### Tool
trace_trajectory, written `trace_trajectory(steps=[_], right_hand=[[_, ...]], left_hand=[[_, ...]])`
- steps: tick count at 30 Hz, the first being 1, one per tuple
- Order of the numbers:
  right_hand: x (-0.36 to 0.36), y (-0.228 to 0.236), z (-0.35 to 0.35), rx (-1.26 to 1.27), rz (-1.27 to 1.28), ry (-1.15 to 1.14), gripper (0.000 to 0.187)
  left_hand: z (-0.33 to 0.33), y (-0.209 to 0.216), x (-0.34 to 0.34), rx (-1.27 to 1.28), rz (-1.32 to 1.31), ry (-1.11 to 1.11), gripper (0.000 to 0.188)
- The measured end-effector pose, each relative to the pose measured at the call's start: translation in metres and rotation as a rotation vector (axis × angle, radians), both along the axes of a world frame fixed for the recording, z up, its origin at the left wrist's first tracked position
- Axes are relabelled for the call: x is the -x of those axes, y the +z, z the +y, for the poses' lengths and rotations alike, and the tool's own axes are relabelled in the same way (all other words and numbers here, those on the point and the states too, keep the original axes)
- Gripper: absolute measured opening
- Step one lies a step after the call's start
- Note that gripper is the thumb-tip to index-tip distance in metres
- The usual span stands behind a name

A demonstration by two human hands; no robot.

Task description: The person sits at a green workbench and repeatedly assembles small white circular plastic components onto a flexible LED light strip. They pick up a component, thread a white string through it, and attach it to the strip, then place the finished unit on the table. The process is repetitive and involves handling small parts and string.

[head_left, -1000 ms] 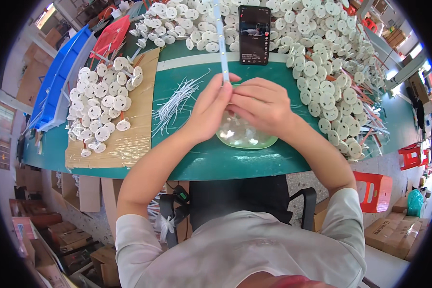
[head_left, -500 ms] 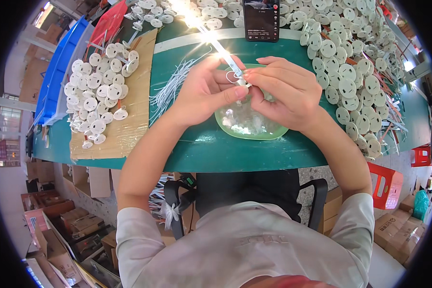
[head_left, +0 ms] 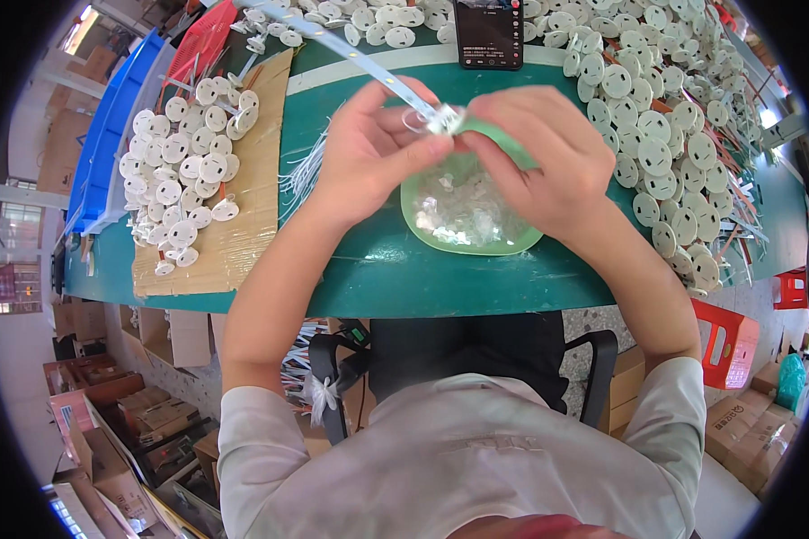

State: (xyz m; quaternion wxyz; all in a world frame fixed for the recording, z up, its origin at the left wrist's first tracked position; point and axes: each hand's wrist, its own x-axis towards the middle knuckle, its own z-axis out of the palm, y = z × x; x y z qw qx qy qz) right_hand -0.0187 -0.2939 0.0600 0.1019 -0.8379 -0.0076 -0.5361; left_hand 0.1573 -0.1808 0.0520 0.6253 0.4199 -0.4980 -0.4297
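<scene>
White strip point(head_left: 351, 49) end sits above the green bowl point(head_left: 512, 241), pinched closed between your left hand point(head_left: 368, 148) and right hand point(head_left: 535, 153), a clear ring point(head_left: 413, 119) at your left fingertips. Loosen either pinch and the ring likely drops into the bowl.

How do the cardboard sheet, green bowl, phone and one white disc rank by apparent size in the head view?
1. cardboard sheet
2. green bowl
3. phone, though it lies farther away and is cut off at the top
4. white disc
</scene>
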Motion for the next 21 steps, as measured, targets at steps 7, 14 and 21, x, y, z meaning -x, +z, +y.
trace_trajectory(steps=[7, 14, 21], right_hand=[[0.007, -0.022, 0.009, 0.084, 0.589, -0.001, 0.020], [0.008, -0.018, 0.002, 0.035, 0.692, 0.262, 0.019], [0.007, -0.007, 0.005, -0.287, 0.549, 0.294, 0.010]], left_hand=[[-0.002, 0.002, -0.006, -0.011, -0.042, 0.157, 0.037], [-0.003, -0.001, 0.001, -0.053, 0.019, 0.145, 0.038], [-0.002, -0.003, 0.002, -0.027, 0.038, 0.127, 0.039]])
